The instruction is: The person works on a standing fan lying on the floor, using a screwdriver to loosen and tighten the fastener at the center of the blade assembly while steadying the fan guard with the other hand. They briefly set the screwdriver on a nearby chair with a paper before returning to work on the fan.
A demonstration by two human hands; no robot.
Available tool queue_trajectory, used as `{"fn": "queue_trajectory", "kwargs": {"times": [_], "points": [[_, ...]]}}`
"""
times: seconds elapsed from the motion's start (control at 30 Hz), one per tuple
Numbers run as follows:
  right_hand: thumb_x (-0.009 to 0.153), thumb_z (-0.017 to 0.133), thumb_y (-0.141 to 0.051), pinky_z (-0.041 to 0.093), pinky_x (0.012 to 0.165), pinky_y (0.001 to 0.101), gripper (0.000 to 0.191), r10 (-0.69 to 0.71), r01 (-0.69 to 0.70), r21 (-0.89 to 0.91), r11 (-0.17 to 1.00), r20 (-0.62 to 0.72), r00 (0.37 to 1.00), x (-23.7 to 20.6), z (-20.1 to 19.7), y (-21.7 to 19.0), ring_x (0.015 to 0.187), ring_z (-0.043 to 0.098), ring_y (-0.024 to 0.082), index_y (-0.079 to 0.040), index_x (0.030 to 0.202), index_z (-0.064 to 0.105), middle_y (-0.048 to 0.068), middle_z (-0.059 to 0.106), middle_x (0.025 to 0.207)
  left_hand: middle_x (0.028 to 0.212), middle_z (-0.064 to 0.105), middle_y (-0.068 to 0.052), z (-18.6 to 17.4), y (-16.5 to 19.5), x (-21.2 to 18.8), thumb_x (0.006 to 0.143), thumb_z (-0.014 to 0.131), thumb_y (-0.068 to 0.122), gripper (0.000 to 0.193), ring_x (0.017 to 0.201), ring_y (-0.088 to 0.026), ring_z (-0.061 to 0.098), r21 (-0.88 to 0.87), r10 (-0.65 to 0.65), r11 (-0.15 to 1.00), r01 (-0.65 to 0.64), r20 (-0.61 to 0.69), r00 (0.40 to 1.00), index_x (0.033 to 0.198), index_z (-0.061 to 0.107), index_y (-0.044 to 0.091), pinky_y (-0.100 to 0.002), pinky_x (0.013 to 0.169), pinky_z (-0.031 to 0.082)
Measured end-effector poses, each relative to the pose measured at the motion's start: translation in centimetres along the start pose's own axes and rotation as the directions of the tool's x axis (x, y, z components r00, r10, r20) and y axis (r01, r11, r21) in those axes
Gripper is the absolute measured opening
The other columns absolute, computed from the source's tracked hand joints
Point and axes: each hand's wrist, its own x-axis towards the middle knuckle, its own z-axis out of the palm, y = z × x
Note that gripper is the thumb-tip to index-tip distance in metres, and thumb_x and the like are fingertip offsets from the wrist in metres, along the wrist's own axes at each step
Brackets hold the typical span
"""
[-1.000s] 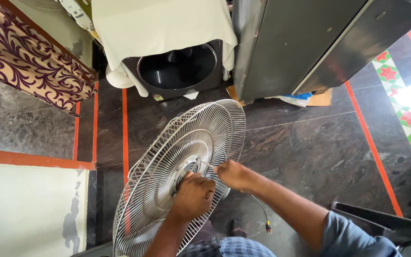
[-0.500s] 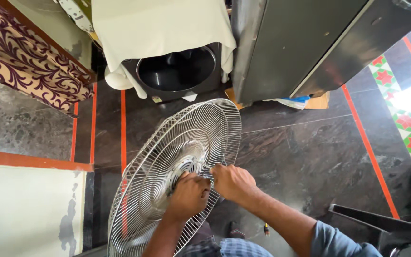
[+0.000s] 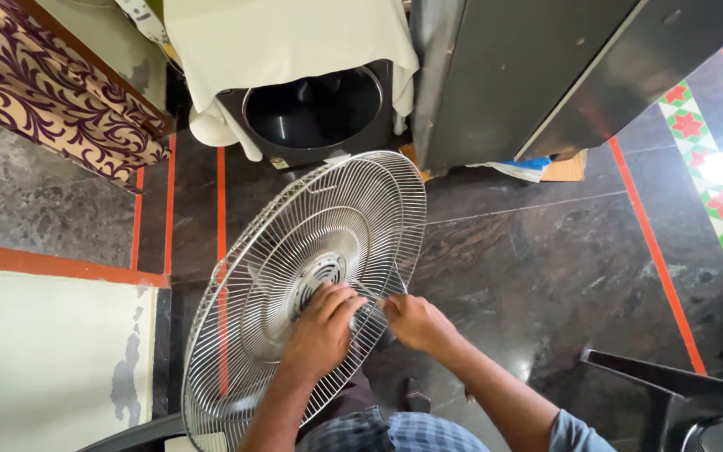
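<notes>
A round wire fan guard (image 3: pixel 294 285) stands tilted on edge over the dark stone floor (image 3: pixel 562 251), in front of the person's knees. The left hand (image 3: pixel 321 328) lies flat on the guard near its grey centre hub (image 3: pixel 318 276), fingers spread over the wires and not closed round anything. The right hand (image 3: pixel 416 322) sits just beside it, its grip pinching the guard's rim wires. Behind the guard stands a dark round pot (image 3: pixel 315 109) under a white cloth (image 3: pixel 286 38), next to a grey metal cabinet (image 3: pixel 529 67).
</notes>
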Motion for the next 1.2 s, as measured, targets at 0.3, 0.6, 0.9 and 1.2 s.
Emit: {"fn": "queue_trajectory", "kwargs": {"times": [0.3, 0.6, 0.9, 1.2], "points": [[0.098, 0.055, -0.033, 0.054, 0.08, 0.0497, 0.03, -0.073, 0.067, 0.112, 0.991, 0.055, 0.996, -0.2, 3.2, 0.5, 0.096, 0.069, 0.042, -0.006, 0.098, 0.069, 0.024, 0.07, 0.094, 0.149, 0.054, -0.018, 0.0, 1.2, -4.4, 0.084, 0.054, -0.004, 0.055, 0.142, -0.038, 0.045, 0.049, -0.142, 0.988, 0.146, -0.086, 0.986, 0.139, 0.055, -0.001, -0.052, 0.116, 0.037], [0.098, 0.052, -0.035, 0.055, 0.06, 0.0433, 0.033, 0.079, -0.114, 0.219, 0.969, 0.162, 0.984, 0.0, 3.1, -0.9, 0.058, 0.068, 0.031, -0.007, 0.1, 0.071, 0.018, 0.069, 0.072, 0.145, 0.056, -0.014, -0.7, 2.4, -8.1, 0.084, 0.056, 0.006, 0.041, 0.138, -0.035, 0.049, 0.469, -0.073, 0.875, 0.118, -0.115, 0.991, 0.124, 0.065, 0.004, -0.056, 0.116, 0.035], [0.104, 0.05, -0.042, 0.048, 0.041, 0.033, 0.047, 0.066, -0.128, 0.264, 0.956, 0.232, 0.97, 0.5, 3.1, -1.5, 0.042, 0.054, 0.014, 0.0, 0.088, 0.065, 0.004, 0.052, 0.055, 0.143, 0.061, -0.006, -6.4, 4.9, -8.8, 0.098, 0.059, 0.009, 0.027, 0.138, -0.029, 0.053, 0.677, 0.018, 0.722, 0.143, -0.224, 0.974, 0.121, 0.07, 0.015, -0.053, 0.117, 0.035], [0.103, 0.051, -0.037, 0.037, 0.033, 0.0315, 0.043, -0.067, -0.098, 0.437, 0.894, 0.347, 0.935, -0.9, 4.2, -3.9, 0.033, 0.045, 0.013, -0.003, 0.078, 0.058, 0.004, 0.047, 0.05, 0.151, 0.051, -0.01, -10.2, 3.9, -10.4, 0.09, 0.064, 0.002, 0.05, 0.143, -0.043, 0.045, 0.649, 0.007, 0.703, 0.293, -0.418, 0.909, 0.139, 0.056, 0.007, -0.059, 0.121, 0.034]]}}
